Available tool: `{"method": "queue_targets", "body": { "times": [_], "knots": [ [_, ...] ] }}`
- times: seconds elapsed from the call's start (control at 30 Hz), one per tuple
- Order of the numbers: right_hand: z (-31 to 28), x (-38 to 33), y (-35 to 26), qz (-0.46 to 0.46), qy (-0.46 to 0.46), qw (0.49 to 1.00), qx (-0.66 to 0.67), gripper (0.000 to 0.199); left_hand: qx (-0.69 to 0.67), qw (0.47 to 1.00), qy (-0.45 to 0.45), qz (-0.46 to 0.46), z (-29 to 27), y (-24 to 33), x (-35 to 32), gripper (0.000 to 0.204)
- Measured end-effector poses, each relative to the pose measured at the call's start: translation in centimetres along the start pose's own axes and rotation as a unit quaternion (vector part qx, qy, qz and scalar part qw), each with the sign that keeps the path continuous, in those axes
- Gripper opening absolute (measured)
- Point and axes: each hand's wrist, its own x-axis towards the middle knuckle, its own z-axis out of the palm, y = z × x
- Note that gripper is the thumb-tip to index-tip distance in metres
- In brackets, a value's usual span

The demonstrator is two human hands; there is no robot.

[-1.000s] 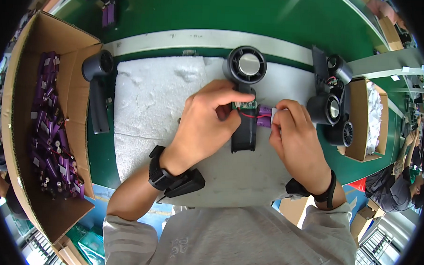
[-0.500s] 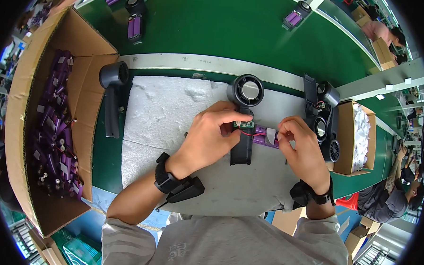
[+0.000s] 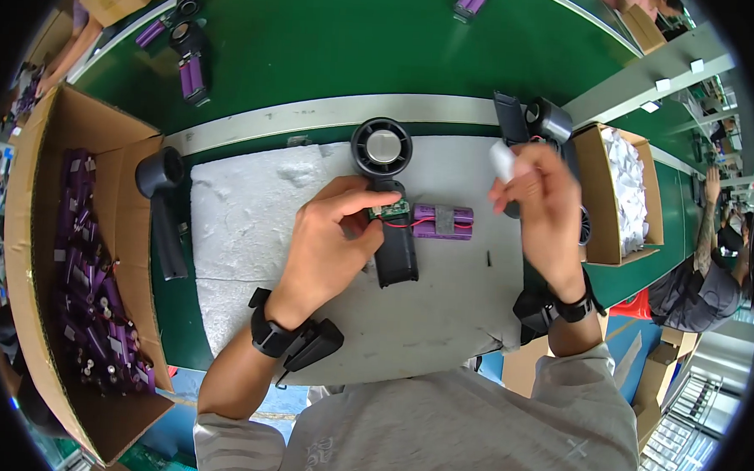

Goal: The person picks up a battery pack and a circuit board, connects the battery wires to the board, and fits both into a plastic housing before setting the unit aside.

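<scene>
A black handheld fan (image 3: pixel 382 147) with an open handle lies on a pale foam sheet (image 3: pixel 252 196). My left hand (image 3: pixel 326 237) grips it just below the fan head, thumb and forefinger about the small green circuit board (image 3: pixel 390 208). Red wires run from the board to a purple two-cell battery pack (image 3: pixel 432 230) lying right of the handle. A grey pad (image 3: pixel 444 219) is stuck across the pack's middle. Raised over the sheet's right side, my right hand (image 3: pixel 548 218) pinches a small white slip (image 3: pixel 502 161), blurred by motion.
A big carton (image 3: pixel 30 246) of purple battery packs stands at left, beside a black fan housing (image 3: pixel 161 218). At right are more black fan parts (image 3: pixel 548 121) and a carton (image 3: pixel 596 194) of white slips. Fans with purple cells lie on the green surface (image 3: pixel 335 40) beyond the rail.
My right hand has left the battery pack and moved up and right with the white slip. The pack's pad now shows darker grey. My left hand keeps its grip; the view has shifted.
</scene>
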Motion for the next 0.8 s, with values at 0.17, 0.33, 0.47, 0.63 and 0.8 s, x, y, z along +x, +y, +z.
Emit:
{"method": "queue_targets", "body": {
  "times": [0.17,0.33,0.47,0.63,0.8],
  "knots": [
    [-3.6,1.0,0.3,-0.093,0.239,0.887,0.384,0.029,0.022,1.0,0.009,0.007,0.4,-0.7,0.5,0.039],
    [1.6,-0.2,1.7,-0.144,-0.133,0.977,-0.09,0.029,0.013,0.999,0.038,-0.005,0.9,-1.4,0.4,0.038],
    [5.0,-1.5,3.2,-0.216,-0.176,0.931,-0.236,0.039,0.032,0.999,0.039,0.012,0.3,-1.6,0.0,0.038],
    [3.5,-0.7,3.1,-0.153,-0.224,0.945,-0.185,0.046,0.057,0.998,0.006,0.019,-0.1,-1.5,0.3,0.039],
    [2.8,-0.9,2.6,-0.009,-0.336,0.941,-0.04,0.056,0.089,0.996,0.0,0.021,-0.4,-1.2,-0.1,0.039]
  ]
}}
